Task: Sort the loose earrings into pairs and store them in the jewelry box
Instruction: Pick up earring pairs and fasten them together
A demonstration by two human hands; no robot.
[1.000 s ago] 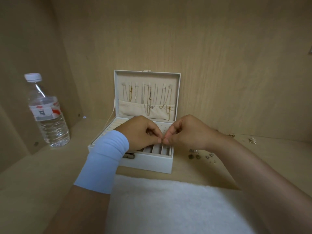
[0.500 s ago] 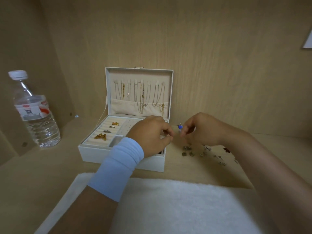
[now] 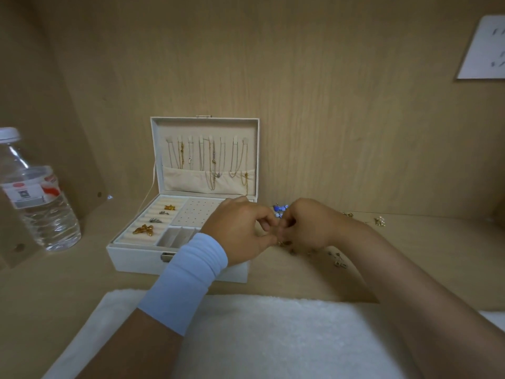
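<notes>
A white jewelry box [image 3: 136, 257] stands open on the wooden shelf, necklaces hanging in its raised lid. Gold and silver pieces [image 3: 143, 230] lie in its ring rolls beside a dotted earring panel [image 3: 195, 214]. My left hand [image 3: 243, 232] and my right hand [image 3: 306, 227] meet fingertip to fingertip just right of the box's front corner, pinching a small gold earring [image 3: 280, 243] between them. A blue earring [image 3: 280, 209] lies behind my hands. Several loose earrings [image 3: 338, 259] are scattered on the shelf to the right.
A clear water bottle [image 3: 35, 198] stands at the left. A white fluffy towel [image 3: 259, 337] covers the near shelf. More small earrings [image 3: 379, 221] lie far right near the back wall. A white paper [image 3: 483, 47] hangs on the wall at upper right.
My hands parted and shifted right off the box, then came together again lower by the loose earrings. The blue earring, near my right fingers half a second ago, now lies behind my hands.
</notes>
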